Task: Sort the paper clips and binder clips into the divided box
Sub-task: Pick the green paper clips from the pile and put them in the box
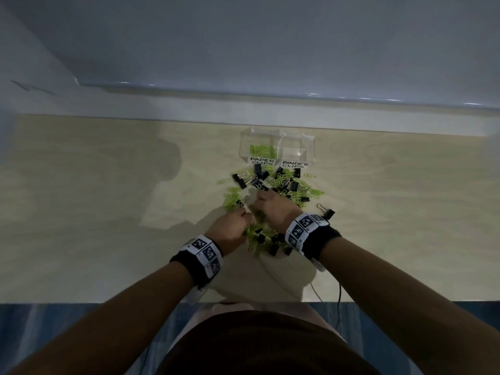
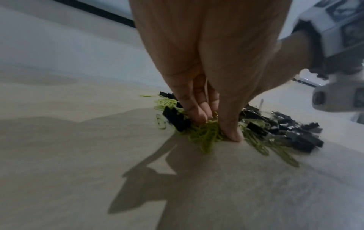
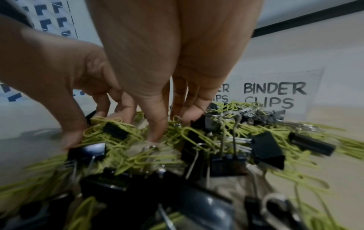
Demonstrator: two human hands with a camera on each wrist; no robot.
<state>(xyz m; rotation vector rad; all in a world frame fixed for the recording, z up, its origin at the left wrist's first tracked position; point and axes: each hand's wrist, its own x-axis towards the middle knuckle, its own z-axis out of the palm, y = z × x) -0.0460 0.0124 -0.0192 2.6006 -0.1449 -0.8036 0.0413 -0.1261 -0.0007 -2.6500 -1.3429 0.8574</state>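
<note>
A pale wood-grain table (image 1: 94, 198) fills the view, with a grey-white wall (image 1: 243, 50) running along its far edge; the room is dim. One clear divided box (image 1: 308, 147) stands near that far edge, with two compartments labelled PAPER CLIPS and BINDER CLIPS. The paper-clip compartment, on the left, holds a small heap of green clips; the binder-clip compartment looks bare, though its clear walls make this hard to judge.

Just in front of the box, toward the person, lies one mixed pile: green paper clips (image 1: 232, 198) and black binder clips (image 1: 257, 182), dozens of each, too tangled to count. One binder clip (image 1: 326, 211) lies apart, to the right of the pile.

Two hands work at the near side of the pile, almost touching. The left hand (image 1: 232, 228) has its fingers (image 2: 195, 113) and thumb curled narrowly together around a bunch of green paper clips. The right hand (image 1: 273, 209) has its fingertips (image 3: 157, 130) pressed down into the pile, fingers close together; whether they grip anything cannot be told.
</note>
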